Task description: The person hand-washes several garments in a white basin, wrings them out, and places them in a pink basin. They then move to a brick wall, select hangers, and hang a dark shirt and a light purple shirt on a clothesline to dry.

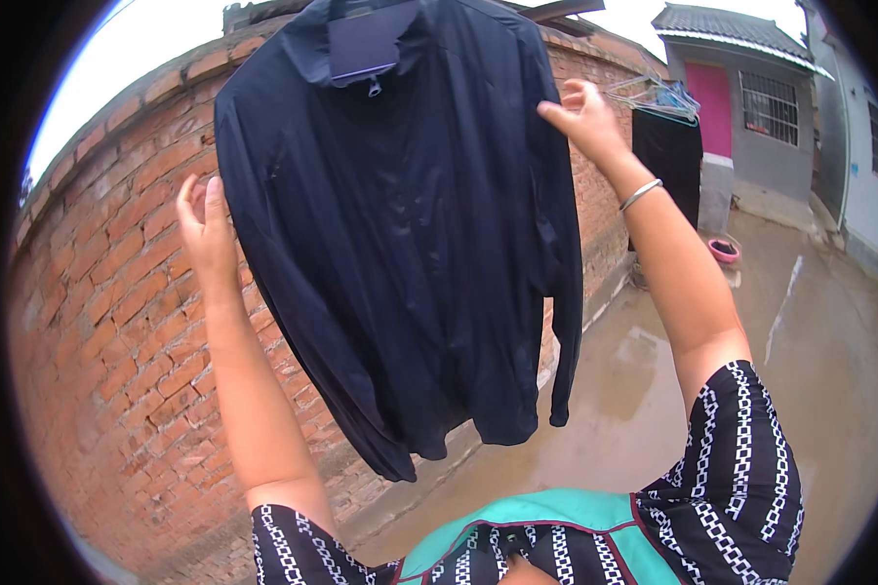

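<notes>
A dark navy jacket (400, 244) hangs up high in front of a red brick wall (117, 322), its collar at the top of the view and its hem hanging loose. The right hand (583, 119) is raised at the jacket's shoulder edge, fingers pinched together on the fabric there; a silver bangle (640, 194) sits on the wrist below that grip. The left hand (205, 229) is lifted beside the jacket's other sleeve, fingers spread apart and holding nothing, just beside the cloth; whether it touches is unclear. Beyond the right grip, empty hangers (658, 97) hang above a black cloth (668, 161). Further off, a pink basin (724, 251) sits on the wet concrete ground (819, 370).
</notes>
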